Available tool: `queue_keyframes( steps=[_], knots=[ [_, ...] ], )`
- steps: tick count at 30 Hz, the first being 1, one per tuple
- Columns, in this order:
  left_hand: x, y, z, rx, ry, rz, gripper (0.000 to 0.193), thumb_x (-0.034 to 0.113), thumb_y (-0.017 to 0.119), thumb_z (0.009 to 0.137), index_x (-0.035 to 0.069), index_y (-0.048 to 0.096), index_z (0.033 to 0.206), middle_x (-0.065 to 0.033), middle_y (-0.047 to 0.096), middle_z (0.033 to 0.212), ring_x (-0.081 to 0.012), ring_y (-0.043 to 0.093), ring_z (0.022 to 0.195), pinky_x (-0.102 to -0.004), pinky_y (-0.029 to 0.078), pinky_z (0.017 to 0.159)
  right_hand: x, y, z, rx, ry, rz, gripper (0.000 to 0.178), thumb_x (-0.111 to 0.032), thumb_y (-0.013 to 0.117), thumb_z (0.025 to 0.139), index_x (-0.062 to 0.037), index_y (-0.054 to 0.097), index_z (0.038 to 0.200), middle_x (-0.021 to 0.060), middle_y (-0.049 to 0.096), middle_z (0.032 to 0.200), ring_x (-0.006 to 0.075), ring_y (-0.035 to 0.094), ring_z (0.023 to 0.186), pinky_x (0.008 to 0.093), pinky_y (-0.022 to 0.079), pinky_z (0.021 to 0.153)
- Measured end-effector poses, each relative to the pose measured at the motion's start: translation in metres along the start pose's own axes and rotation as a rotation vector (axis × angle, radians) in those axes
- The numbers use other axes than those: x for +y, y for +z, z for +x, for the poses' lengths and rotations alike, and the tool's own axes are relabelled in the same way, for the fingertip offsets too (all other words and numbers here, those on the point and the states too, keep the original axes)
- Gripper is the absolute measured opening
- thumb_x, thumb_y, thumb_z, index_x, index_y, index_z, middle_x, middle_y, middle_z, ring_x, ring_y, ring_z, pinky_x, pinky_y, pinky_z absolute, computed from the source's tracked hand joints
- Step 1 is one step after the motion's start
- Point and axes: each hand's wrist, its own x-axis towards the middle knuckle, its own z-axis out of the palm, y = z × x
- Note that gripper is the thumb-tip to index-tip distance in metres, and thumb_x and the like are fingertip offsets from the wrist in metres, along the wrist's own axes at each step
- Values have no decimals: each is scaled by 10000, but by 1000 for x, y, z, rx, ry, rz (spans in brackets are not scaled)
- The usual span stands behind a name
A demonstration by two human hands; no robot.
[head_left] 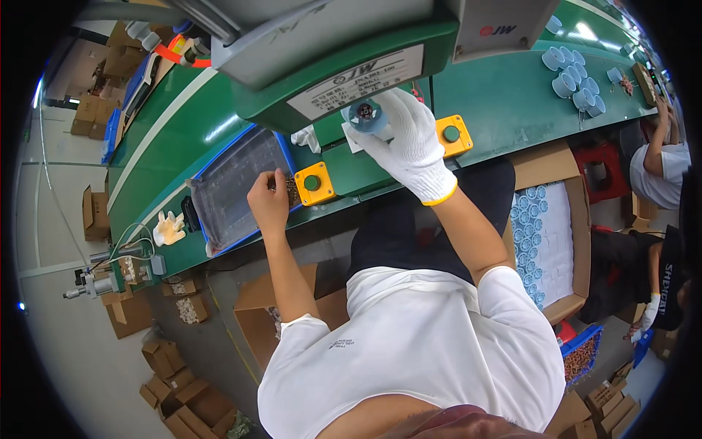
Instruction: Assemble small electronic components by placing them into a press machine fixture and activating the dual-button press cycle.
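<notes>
My right hand (411,146), in a white knitted glove with a yellow cuff, grips a light blue plastic cup (368,121) under the head of a green and grey press (344,66). Dark reddish bits show inside the cup. My bare left hand (268,199) is at the right edge of a blue-rimmed tray (245,183), its fingers curled beside small brown parts (292,192). Whatever its fingertips pinch is too small to make out. Two yellow button boxes with green buttons, a left one (314,184) and a right one (455,135), flank the press.
Light blue cups (574,80) stand on the green bench to the right. An open carton (581,241) with rows of blue cups is beside my right arm. A loose glove (169,228) lies at the bench's left end. Co-workers (662,172) sit at the right.
</notes>
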Motion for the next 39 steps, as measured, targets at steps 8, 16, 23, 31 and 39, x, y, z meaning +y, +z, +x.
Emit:
queue_keyframes(
  steps=[8, 16, 23, 31, 39],
  knots=[
    [7, -4, 1, -11, 1, -2, 230, 194, 769, 1026, -30, 776, 976, -184, 763, 852, -315, 726, 726, -397, 560, 714, -5, -3, 5, -39, -35, -104, 544, -145, 904, 780, -49, 678, 1266, 123, 734, 1047, 369, 716, 955, 465, 581, 811],
    [11, -11, -4, -31, 11, -48, 136, 124, 760, 1009, -12, 752, 1012, -175, 786, 990, -335, 751, 868, -405, 580, 806, -11, -9, 9, -195, 78, -229, 577, -240, 900, 803, -34, 674, 1293, 149, 742, 1086, 375, 717, 1001, 472, 580, 879],
    [42, 17, -49, -44, 472, -117, 66, 12, 706, 977, 17, 715, 1042, -176, 784, 1250, -411, 709, 1186, -500, 534, 1074, 71, -68, -71, 195, -148, -170, 252, -119, 761, 879, 18, 710, 1084, 207, 744, 1025, 428, 728, 892, 503, 600, 807],
    [13, 37, -59, 189, 514, -43, 187, 65, 654, 1052, -44, 760, 1160, -164, 784, 1152, -407, 646, 1116, -512, 513, 1016, 96, -80, -79, 31, -176, -146, 137, -146, 711, 852, -31, 684, 922, 134, 632, 772, 389, 623, 672, 503, 524, 647],
    [57, 22, -20, 25, 370, -118, 206, 88, 593, 1073, -50, 625, 924, -197, 625, 918, -399, 590, 941, -500, 468, 826, 125, -60, -90, 354, 294, 375, 175, -133, 647, 1026, -16, 731, 1125, 101, 744, 1021, 250, 720, 968, 383, 563, 887]
  ],
)
